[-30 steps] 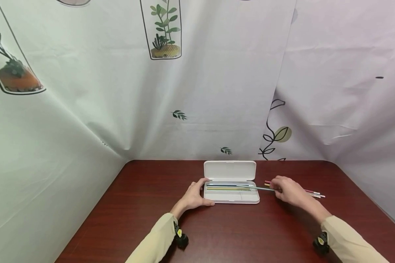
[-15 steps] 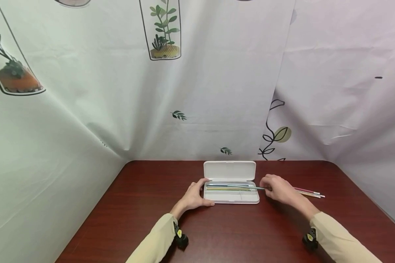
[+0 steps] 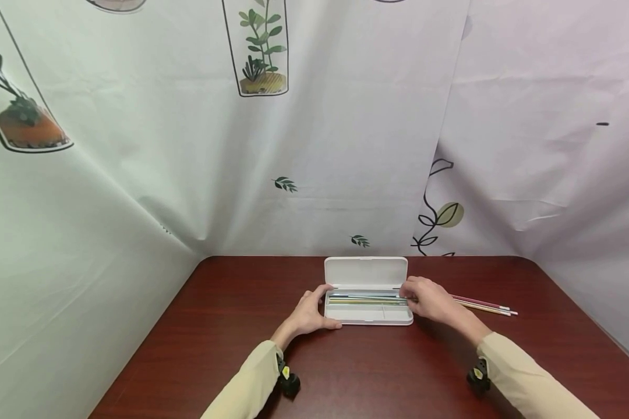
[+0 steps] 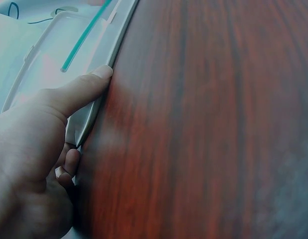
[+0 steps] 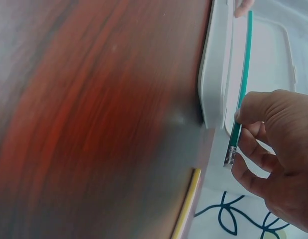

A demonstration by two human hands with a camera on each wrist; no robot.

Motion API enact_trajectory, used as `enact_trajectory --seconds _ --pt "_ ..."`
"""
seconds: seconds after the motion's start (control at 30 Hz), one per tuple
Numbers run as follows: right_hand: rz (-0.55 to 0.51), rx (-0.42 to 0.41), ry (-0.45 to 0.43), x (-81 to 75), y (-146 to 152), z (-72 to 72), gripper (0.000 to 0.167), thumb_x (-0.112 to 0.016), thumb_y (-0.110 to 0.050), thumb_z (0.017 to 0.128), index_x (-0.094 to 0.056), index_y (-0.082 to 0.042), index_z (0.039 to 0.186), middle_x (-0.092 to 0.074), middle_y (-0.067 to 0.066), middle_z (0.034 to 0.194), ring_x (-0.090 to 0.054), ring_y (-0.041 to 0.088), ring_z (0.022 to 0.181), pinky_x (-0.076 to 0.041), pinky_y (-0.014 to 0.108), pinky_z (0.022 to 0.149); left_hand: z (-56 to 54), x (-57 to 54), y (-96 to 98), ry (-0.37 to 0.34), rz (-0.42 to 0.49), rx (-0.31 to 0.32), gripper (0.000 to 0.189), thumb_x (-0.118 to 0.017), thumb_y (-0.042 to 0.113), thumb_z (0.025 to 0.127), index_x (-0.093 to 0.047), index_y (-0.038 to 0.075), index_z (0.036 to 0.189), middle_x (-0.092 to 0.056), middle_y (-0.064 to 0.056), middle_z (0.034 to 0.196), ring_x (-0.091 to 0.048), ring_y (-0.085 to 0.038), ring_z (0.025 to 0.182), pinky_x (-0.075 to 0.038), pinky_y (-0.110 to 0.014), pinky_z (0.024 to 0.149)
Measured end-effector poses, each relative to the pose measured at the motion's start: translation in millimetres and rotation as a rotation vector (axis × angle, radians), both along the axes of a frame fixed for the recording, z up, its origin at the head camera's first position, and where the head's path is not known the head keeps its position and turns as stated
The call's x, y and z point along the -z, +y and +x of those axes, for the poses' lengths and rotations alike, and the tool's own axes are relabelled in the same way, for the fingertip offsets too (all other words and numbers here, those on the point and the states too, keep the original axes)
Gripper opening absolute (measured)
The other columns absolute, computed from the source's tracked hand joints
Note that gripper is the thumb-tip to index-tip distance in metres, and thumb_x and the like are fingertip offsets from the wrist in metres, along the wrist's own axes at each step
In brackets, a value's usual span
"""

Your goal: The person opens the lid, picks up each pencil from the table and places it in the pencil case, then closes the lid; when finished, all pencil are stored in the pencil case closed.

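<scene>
A white pencil case (image 3: 353,315) lies on the table with its lid (image 3: 367,272) tipped up at the back. My left hand (image 3: 306,312) grips its left end, thumb along the front edge and fingers behind. In the right wrist view, my right hand (image 5: 278,144) pinches a green pencil (image 5: 244,74) near its eraser end. That pencil reaches over the case, its other end visible above it in the left wrist view. Several pencils (image 3: 364,302) lie lengthwise in the rear compartment. In the head view, my right fingers cover the case's right rear corner.
To the right of the case, several loose pencils (image 3: 484,305) lie on the dark red wooden table (image 3: 382,372), partly behind my right hand. A white printed curtain (image 3: 346,145) hangs along the table's back and sides.
My right hand has moved left with the green pencil, from beside the loose pencils to the case's right end. More of the loose pencils' length shows. The left hand stays put.
</scene>
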State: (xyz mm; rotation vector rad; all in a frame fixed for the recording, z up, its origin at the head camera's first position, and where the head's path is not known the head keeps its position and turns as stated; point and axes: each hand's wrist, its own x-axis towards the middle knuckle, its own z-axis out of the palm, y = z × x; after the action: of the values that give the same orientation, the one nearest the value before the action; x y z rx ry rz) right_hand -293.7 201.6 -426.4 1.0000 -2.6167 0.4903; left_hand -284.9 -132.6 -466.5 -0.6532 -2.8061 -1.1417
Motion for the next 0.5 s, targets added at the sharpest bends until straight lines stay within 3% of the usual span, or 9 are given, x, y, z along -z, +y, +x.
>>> enact_trajectory --seconds 0.5 --pt "0.003 -0.035 -0.022 0.9 -26.0 -6.6 0.022 -0.071 0.007 0.074 -0.065 -0.012 0.082 -0.055 -0.007 0.08 -0.053 0.013 0.074 -0.048 0.034 0.064 -1.2 1.1 0.0 0.002 -0.002 -0.001 0.087 -0.093 0.033 0.067 -0.05 0.014 0.14 -0.052 -0.006 0.102 -0.047 -0.021 0.097 -0.042 -0.038 0.081"
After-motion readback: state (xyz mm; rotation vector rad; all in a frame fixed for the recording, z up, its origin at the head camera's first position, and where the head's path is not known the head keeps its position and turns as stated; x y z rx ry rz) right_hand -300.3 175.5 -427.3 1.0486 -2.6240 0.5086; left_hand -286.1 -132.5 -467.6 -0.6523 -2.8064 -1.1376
